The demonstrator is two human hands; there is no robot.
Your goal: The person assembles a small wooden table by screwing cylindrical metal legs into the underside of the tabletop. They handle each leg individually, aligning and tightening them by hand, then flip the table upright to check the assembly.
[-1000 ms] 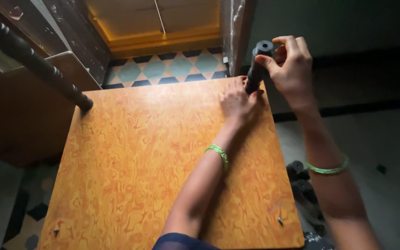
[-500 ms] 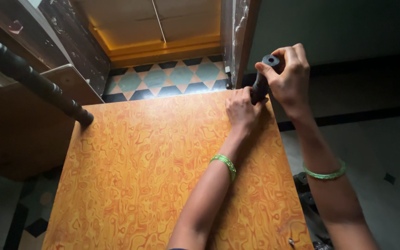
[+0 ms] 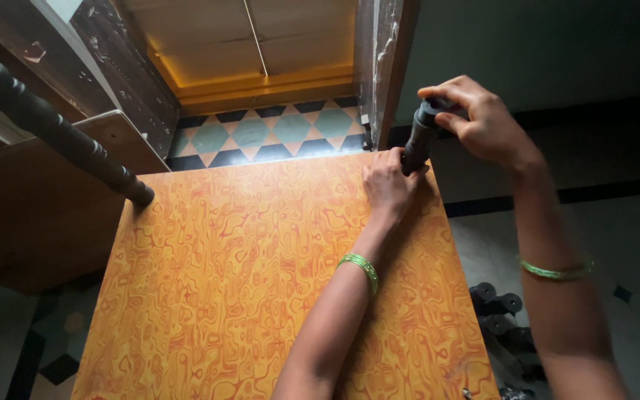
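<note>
Dark turned wooden leg (image 3: 419, 142) at the orange swirl-patterned board's (image 3: 261, 289) one-o'clock corner is being gripped by both hands: right hand (image 3: 483, 122) clenching its top, left hand (image 3: 388, 185) grasping its base.

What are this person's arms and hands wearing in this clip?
Both forearms are bare, with no sleeves or gloves in view. The left hand has a thin green bangle on its wrist; the right hand has a similar green bangle. No rings can be made out.
</note>
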